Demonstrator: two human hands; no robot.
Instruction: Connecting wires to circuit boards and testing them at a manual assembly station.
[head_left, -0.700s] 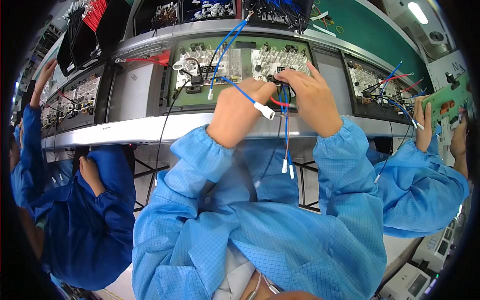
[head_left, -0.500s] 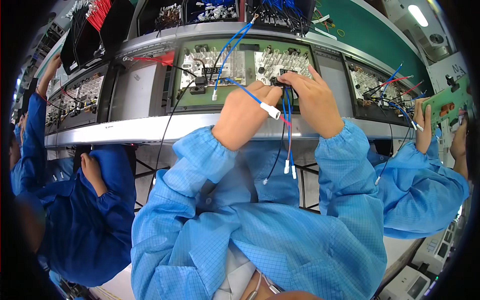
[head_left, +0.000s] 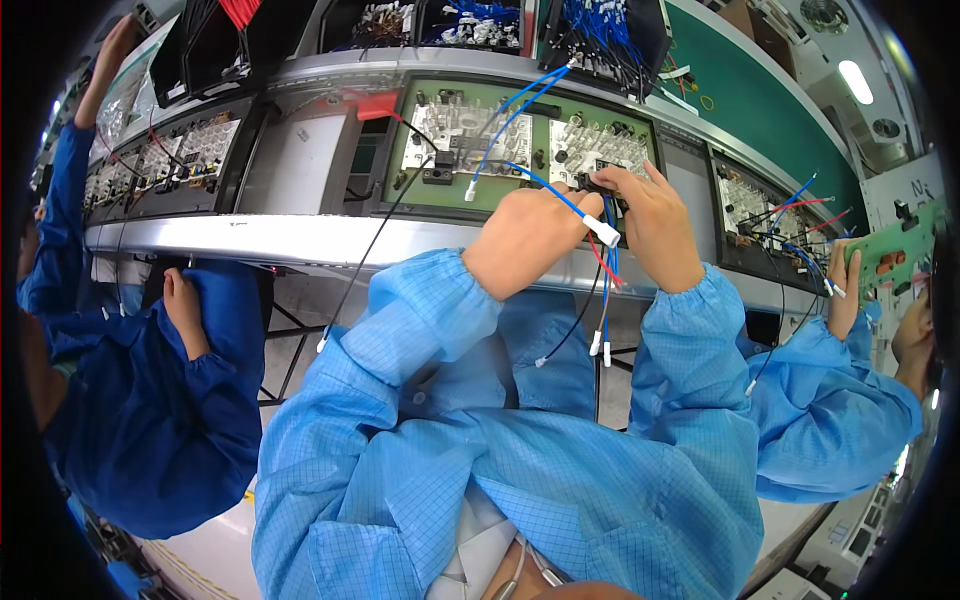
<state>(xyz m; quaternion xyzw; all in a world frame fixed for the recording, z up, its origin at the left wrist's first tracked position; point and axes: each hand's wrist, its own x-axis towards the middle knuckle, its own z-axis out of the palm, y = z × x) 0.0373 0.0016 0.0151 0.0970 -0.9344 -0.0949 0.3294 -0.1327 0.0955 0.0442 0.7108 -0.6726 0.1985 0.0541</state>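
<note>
We position the left hand (head_left: 535,235) and right hand (head_left: 660,225) together at the near edge of the right-hand white circuit board (head_left: 597,145), in the green fixture (head_left: 540,128). Wires (head_left: 611,262) hang between them. We cannot tell either grip; fingertips are partly hidden.

A long, silvery-edged workbench (head_left: 300,238) ran across the room. Beyond the workbench spread a green tabletop (head_left: 750,90), and farther off, behind the bench's right-hand part, an elongated white lamp (head_left: 855,82) glowed and fan-like fittings (head_left: 825,15) showed. Pale flooring (head_left: 212,545) lay below the workbench, on its near side.
</note>
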